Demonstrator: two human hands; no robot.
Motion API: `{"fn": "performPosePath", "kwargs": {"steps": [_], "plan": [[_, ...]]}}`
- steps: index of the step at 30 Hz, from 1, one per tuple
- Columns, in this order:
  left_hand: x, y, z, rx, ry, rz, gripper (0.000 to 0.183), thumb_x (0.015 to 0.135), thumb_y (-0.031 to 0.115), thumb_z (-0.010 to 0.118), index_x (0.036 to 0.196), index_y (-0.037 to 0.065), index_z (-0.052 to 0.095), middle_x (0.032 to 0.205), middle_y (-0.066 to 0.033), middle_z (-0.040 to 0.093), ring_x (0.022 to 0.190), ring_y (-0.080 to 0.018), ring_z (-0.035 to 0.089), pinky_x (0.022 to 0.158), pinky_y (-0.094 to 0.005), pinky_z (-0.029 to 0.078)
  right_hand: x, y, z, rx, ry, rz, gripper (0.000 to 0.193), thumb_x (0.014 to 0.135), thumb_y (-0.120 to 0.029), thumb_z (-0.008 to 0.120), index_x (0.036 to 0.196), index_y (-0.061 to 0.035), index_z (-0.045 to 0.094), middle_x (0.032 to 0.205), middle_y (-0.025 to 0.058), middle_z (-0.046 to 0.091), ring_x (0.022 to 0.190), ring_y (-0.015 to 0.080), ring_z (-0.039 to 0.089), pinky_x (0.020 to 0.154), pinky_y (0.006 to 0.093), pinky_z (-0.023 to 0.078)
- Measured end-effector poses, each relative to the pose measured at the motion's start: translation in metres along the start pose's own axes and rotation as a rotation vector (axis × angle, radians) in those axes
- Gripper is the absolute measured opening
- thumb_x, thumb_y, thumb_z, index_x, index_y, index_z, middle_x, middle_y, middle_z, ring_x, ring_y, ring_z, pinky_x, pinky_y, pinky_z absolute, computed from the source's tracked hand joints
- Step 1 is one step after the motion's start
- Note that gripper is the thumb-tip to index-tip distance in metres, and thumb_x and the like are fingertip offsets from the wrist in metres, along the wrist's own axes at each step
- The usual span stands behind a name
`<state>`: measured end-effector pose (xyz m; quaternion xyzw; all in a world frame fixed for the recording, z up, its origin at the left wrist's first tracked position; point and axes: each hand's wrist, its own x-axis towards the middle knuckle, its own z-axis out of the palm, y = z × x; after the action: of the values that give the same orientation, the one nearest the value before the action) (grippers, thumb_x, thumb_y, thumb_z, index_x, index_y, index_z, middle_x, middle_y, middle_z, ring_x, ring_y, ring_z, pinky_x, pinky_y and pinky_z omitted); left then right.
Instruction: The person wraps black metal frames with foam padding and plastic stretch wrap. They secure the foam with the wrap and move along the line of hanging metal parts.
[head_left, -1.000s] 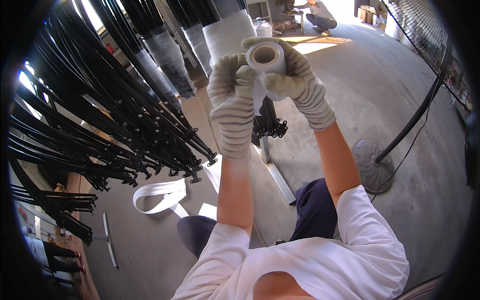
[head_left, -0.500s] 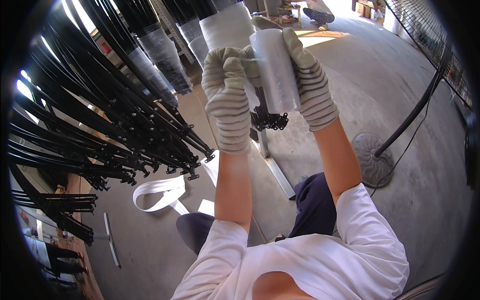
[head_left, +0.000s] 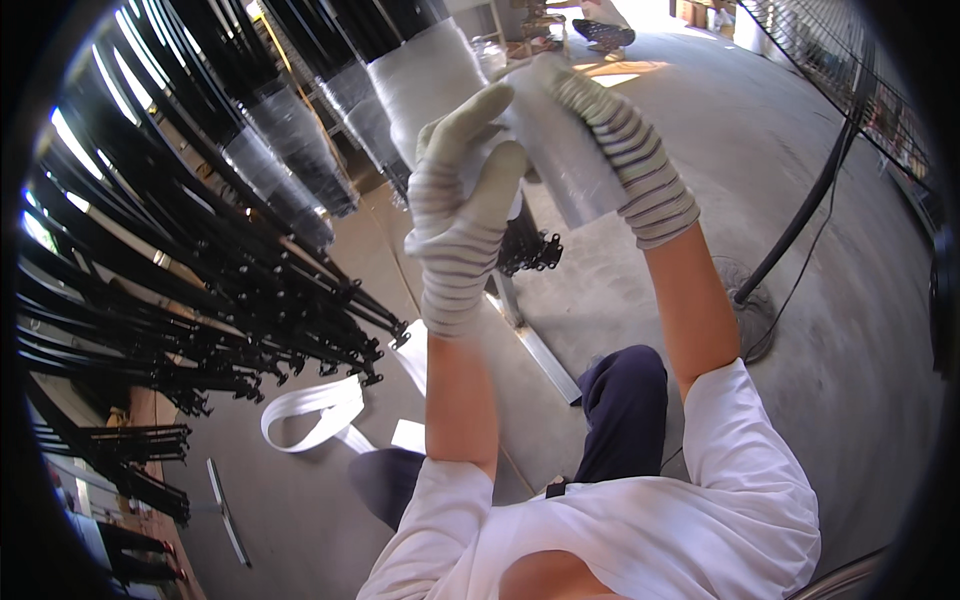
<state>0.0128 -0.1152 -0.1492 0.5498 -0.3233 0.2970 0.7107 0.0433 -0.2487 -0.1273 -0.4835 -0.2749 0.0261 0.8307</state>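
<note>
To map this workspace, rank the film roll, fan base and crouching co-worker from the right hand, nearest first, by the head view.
1. Film roll: in the right hand.
2. Fan base: right, lower down.
3. Crouching co-worker: far background, top.

The room is floored in bare grey concrete (head_left: 850, 430), crossed by a thin seam (head_left: 401, 262) left of the middle. The far end is flooded with daylight (head_left: 660, 14), and a bright patch of sun (head_left: 613, 80) is cast on the floor there. Cardboard boxes (head_left: 692, 12) are set near that light, and a small wooden stand (head_left: 543, 30) is placed farther left. The upper right is filled by the wire cage of a large fan (head_left: 815, 45), carried on a dark pole (head_left: 800, 232) above a round base (head_left: 757, 300). More glare (head_left: 68, 137) is let in at the left.
</note>
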Motion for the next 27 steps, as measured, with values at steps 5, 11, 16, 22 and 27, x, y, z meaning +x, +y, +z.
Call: {"fn": "performPosePath", "kwargs": {"steps": [5,11,16,22,27], "plan": [[-0.001,-0.005,0.004,-0.079,0.051,-0.107,0.01,0.076,0.002,0.058,0.085,0.002,0.054,0.082,-0.0033,0.057,0.067,-0.0082,0.052,0.064,-0.0202,0.044,0.001,0.019,-0.02,0.089,-0.058,0.161,0.048,0.074,-0.036,0.06,0.107,-0.0033,0.047,0.088,0.009,0.055,0.074,0.0122,0.057,0.064,0.0221,0.05],[0.0,-0.033,0.008,0.019,0.384,0.11,0.006,0.08,0.006,0.052,0.085,0.003,0.049,0.079,-0.0016,0.053,0.074,-0.0095,0.048,0.072,-0.0222,0.04,-0.03,0.041,0.032,0.007,0.213,-0.369,0.035,0.083,-0.027,0.05,0.111,-0.0052,0.048,0.1,0.0093,0.052,0.091,0.0154,0.052,0.081,0.0239,0.042],[0.003,-0.027,0.008,-0.134,0.545,-0.019,0.009,0.08,0.006,0.049,0.089,0.005,0.051,0.079,-0.0017,0.055,0.073,-0.0094,0.05,0.069,-0.0212,0.041,-0.026,0.04,0.016,-0.66,-0.003,-0.65,0.05,0.071,-0.017,0.062,0.118,-0.0184,0.045,0.121,0.0119,0.038,0.108,0.0257,0.041,0.091,0.0332,0.037],[0.003,-0.022,0.011,-0.301,0.473,-0.073,0.017,0.079,0.005,0.053,0.095,0.005,0.052,0.085,-0.0031,0.058,0.077,-0.0102,0.054,0.071,-0.0214,0.045,-0.011,0.026,0.002,-1.203,0.008,-0.917,0.053,0.061,-0.03,0.069,0.108,-0.0173,0.049,0.111,0.0097,0.047,0.107,0.0266,0.043,0.084,0.0329,0.043],[0.003,-0.025,0.006,-0.284,0.434,-0.064,0.018,0.077,0.004,0.053,0.095,0.005,0.052,0.085,-0.0033,0.058,0.077,-0.0109,0.054,0.073,-0.0225,0.044,-0.008,0.023,-0.002,-1.085,-0.118,-0.896,0.057,0.06,-0.028,0.072,0.107,-0.0125,0.046,0.11,0.005,0.051,0.102,0.0233,0.05,0.082,0.0315,0.043]]}}
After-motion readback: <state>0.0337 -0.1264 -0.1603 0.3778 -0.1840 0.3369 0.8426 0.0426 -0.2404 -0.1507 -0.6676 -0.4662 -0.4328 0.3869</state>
